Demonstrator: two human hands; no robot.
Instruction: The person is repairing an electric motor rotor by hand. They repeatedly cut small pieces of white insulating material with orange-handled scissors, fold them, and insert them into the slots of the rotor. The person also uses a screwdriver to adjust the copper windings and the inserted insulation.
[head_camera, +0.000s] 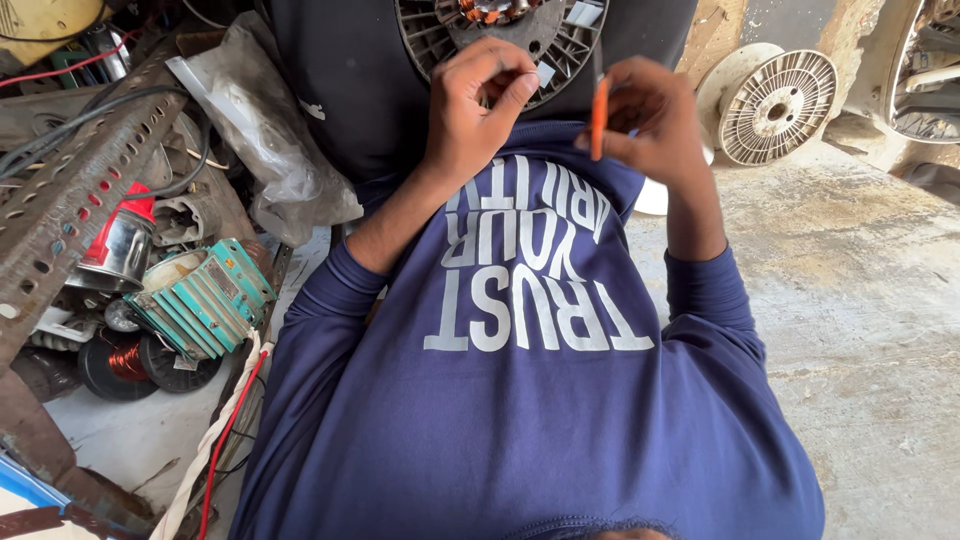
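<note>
Two hands are up in front of our chest, close together but not touching. Our left hand (478, 105) is curled, thumb and forefinger pinched at the lower edge of the round ribbed motor housing (500, 38); what lies between those fingertips is too small for us to tell. Our right hand (650, 120) is closed around a thin orange tool (599, 118), held upright just beside the left hand and right at the housing's rim. The housing sits at the top edge of our view, over dark cloth, with copper windings (490, 10) showing in its centre.

On our left the room is tight. A rusty perforated metal bar (75, 190) slants across that side, with dark cables draped over it. Below it lie a green finned part (205, 295), a shiny can with a red cap (120, 240) and a spool of copper wire (125, 362), all packed near one another. A crumpled plastic sheet (270, 140) lies close to our left forearm, and a white and red twisted cord (225, 425) runs along our left side.

On our right, bare concrete floor (860, 300) stretches wide. A white ribbed reel (775, 105) stands at its far edge, well apart from our right hand.
</note>
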